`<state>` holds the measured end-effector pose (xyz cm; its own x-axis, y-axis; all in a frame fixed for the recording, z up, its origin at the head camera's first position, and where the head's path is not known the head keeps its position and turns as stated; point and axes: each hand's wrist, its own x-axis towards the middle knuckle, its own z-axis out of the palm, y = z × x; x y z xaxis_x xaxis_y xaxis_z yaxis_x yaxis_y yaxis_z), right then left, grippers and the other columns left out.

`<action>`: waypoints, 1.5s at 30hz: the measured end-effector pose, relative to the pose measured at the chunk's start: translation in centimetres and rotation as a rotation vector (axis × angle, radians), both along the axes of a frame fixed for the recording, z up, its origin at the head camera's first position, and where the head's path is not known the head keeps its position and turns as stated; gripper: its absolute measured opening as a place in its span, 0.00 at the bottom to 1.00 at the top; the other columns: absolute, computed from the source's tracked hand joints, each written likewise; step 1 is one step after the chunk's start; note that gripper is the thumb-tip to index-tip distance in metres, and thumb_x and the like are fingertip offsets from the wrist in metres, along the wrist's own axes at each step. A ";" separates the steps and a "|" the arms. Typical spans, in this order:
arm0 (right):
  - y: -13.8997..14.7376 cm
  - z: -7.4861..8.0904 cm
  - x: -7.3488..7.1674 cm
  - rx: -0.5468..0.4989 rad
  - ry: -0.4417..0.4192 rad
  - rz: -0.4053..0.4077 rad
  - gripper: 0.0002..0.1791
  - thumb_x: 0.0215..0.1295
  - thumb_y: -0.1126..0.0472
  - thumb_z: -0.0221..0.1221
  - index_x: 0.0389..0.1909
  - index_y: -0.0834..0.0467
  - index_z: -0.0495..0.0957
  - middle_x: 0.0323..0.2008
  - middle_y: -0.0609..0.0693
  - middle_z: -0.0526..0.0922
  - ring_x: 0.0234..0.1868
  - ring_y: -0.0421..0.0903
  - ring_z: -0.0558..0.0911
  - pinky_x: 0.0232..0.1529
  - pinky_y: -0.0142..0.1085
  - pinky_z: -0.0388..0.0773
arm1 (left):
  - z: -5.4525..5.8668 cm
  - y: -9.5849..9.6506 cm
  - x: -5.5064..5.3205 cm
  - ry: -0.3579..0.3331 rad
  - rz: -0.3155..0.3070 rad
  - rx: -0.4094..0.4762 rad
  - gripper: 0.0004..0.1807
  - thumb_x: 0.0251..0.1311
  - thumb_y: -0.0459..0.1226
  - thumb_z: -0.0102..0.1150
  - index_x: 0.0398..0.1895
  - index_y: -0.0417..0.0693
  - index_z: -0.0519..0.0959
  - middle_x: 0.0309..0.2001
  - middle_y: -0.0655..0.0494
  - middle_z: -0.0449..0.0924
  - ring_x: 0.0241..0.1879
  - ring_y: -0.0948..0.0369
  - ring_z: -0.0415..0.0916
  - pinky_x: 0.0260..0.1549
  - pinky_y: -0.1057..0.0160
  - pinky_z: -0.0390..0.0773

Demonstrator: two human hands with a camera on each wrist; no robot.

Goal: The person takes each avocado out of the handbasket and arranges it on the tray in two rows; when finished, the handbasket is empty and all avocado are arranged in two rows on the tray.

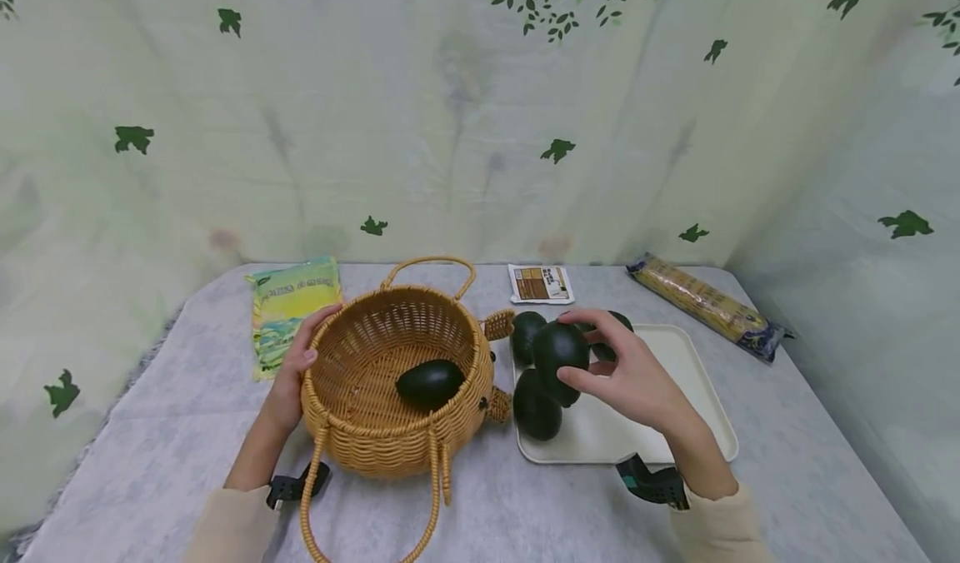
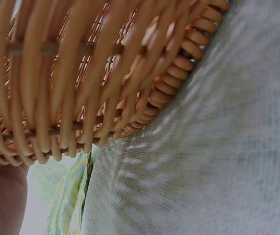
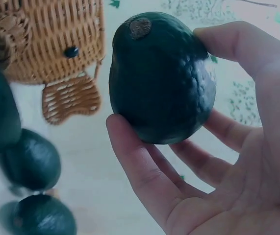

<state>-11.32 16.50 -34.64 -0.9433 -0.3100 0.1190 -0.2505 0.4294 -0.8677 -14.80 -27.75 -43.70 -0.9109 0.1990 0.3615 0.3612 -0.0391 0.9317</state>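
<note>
My right hand (image 1: 637,376) pinches a dark green avocado (image 1: 560,353) between thumb and fingers, above the left part of a white tray (image 1: 697,380). The right wrist view shows this avocado (image 3: 162,78) with its brown stem scar toward the top. Several more avocados lie on the tray, one of them (image 1: 537,409) near its left edge. At the left stands a round wicker basket (image 1: 397,455) with one avocado (image 1: 430,385) inside. My left hand (image 1: 292,371) holds the basket's left rim; close weave (image 2: 81,73) fills much of the left wrist view.
Behind the left hand lies a green and yellow packet (image 1: 296,296). A small white and brown packet (image 1: 541,284) lies at the back, and a long yellow and blue packet (image 1: 708,306) at the back right. The basket's front handle (image 1: 431,521) hangs toward me.
</note>
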 end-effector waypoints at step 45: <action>4.0 -8.8 -0.1 0.170 -0.002 -0.020 0.37 0.57 0.50 0.76 0.66 0.55 0.72 0.68 0.60 0.72 0.61 0.64 0.79 0.46 0.37 0.84 | 0.1 0.1 0.0 0.001 0.000 0.001 0.32 0.74 0.40 0.31 0.81 0.43 0.56 0.73 0.52 0.62 0.70 0.55 0.63 0.62 0.67 0.67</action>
<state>-11.40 20.48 -43.46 -0.9495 -0.3070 0.0647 -0.2392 0.5751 -0.7823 -14.75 -27.67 -43.64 -0.9105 0.1986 0.3627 0.3622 -0.0401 0.9312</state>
